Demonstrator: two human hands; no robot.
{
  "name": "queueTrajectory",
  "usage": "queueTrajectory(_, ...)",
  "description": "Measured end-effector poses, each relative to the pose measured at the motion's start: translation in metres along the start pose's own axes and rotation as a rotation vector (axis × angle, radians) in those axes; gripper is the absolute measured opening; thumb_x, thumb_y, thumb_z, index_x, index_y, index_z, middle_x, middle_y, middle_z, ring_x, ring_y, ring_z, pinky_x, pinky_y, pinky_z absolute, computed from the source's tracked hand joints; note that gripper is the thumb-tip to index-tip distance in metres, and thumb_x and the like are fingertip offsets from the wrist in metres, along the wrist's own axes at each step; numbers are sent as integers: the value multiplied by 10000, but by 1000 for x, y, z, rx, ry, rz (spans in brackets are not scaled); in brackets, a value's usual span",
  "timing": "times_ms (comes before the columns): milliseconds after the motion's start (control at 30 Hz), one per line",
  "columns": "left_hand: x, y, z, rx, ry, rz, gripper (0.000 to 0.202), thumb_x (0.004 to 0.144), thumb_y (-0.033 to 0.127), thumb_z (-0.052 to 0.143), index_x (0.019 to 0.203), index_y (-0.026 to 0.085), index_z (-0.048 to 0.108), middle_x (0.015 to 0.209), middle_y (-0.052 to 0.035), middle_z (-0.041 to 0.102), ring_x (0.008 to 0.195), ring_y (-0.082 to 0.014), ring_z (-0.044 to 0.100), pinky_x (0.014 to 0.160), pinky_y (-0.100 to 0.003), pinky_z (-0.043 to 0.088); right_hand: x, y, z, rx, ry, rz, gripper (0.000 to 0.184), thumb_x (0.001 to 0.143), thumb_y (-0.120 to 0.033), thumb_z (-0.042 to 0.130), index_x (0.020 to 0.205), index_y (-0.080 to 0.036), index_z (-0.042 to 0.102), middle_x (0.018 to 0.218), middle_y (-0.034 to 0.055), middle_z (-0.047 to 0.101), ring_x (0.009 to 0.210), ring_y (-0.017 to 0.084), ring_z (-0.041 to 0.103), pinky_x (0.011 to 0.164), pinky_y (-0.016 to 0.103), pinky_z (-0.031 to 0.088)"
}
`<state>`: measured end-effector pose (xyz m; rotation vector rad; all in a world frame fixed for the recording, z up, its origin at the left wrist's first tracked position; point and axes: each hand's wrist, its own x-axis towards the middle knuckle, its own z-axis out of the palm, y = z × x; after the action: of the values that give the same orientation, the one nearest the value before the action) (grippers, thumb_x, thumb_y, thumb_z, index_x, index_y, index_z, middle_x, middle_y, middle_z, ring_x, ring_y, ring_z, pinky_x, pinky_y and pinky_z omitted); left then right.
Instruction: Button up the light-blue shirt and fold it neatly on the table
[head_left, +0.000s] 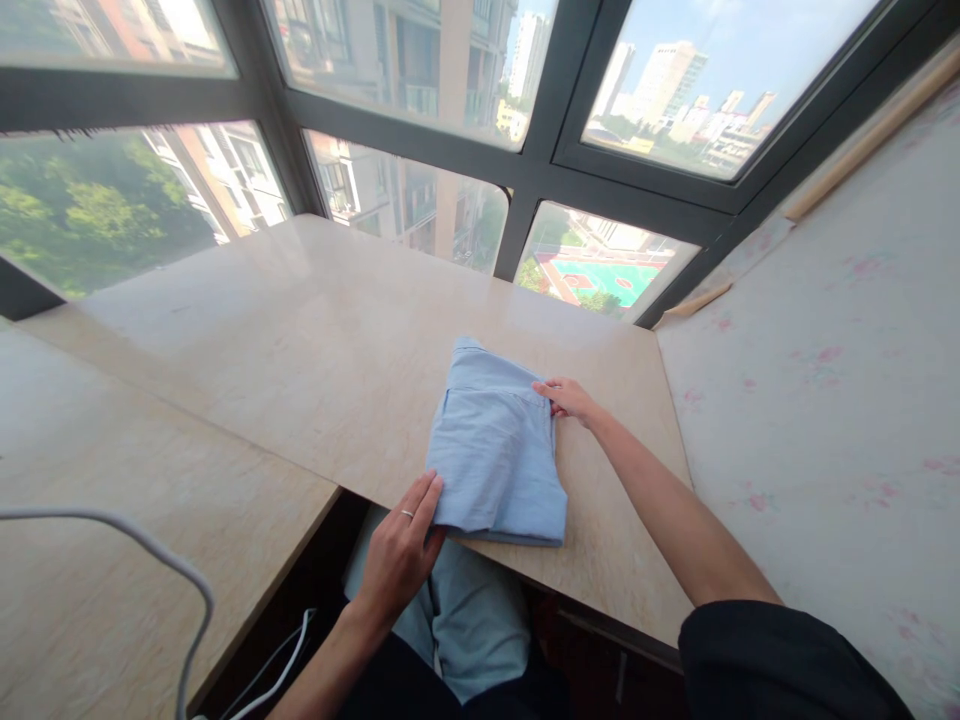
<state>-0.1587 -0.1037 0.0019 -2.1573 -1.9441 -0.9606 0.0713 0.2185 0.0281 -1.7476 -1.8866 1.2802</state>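
Observation:
A light-blue folded garment (495, 455), with a seam across its upper part, lies flat near the front edge of the tabletop. My left hand (401, 540), wearing a ring, is at its lower left corner; the fingers rest along the side edge and the thumb is by the bottom edge. At the upper right side, my right hand (568, 398) pinches the cloth edge, thumb on top and the other fingers partly hidden beneath. Whether the garment is a shirt or trousers I cannot tell.
The beige marble-look tabletop (300, 330) meets dark-framed windows (525, 180) behind and a flowered papered wall (810, 400) at right. A white cable (150, 545) curves over the left section. My legs (476, 610) are under the front edge.

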Motion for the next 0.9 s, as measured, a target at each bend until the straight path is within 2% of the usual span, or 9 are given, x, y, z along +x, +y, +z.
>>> queueTrajectory(67,0,0,6,3,-17,-69,734,889,136,541,1549,168,222,1406,-177,545,1255,-284,573,983,-406,546,-10,1,1,36,-69,27,526,687,-515,776,1048,-160,633,629,-13,622,498,96,534,440,191,372)
queueTrajectory(167,1,1,14,-10,-22,-124,811,834,45,519,1559,204,192,1446,-159,508,1260,-286,568,975,-403,548,-22,4,3,122,-124,9,527,634,-406,837,1047,-172,611,613,-47,605,517,96,538,437,180,369)
queueTrajectory(367,-6,-1,18,-42,-66,-201,826,823,-15,442,1550,311,224,1513,-114,416,1204,-272,613,879,-359,587,-29,17,8,215,2,-13,294,719,-269,749,950,-165,600,538,-74,555,485,93,511,456,196,420)
queueTrajectory(500,-9,-4,16,-32,-69,-186,843,806,-39,429,1544,326,243,1510,-109,425,1226,-270,598,935,-381,563,-29,19,10,211,61,9,221,728,-232,726,887,-175,584,516,-74,538,482,99,517,454,196,425)
queueTrajectory(600,-7,-6,14,-12,-51,-133,872,783,-56,424,1549,313,233,1507,-112,438,1277,-280,554,995,-420,531,-33,16,10,219,78,39,209,757,-267,722,863,-187,561,557,-56,571,490,94,538,449,185,414)
queueTrajectory(700,-3,-9,10,0,-54,-78,877,779,-50,439,1554,297,221,1489,-125,463,1300,-298,529,1021,-465,512,-45,11,8,239,44,98,240,821,-378,686,851,-185,546,645,-4,632,494,99,578,441,191,427)
queueTrajectory(800,3,-9,4,-3,-79,-38,848,794,-1,492,1555,259,226,1490,-155,454,1332,-327,487,1037,-503,490,-66,6,5,260,-81,168,380,824,-542,663,832,-179,552,705,48,671,518,121,624,472,218,489)
queueTrajectory(900,11,-6,1,-7,-107,14,808,821,56,528,1554,209,225,1522,-197,389,1379,-349,421,1046,-519,471,-92,3,3,231,-267,216,490,722,-624,737,834,-179,567,718,55,680,550,131,640,494,226,522)
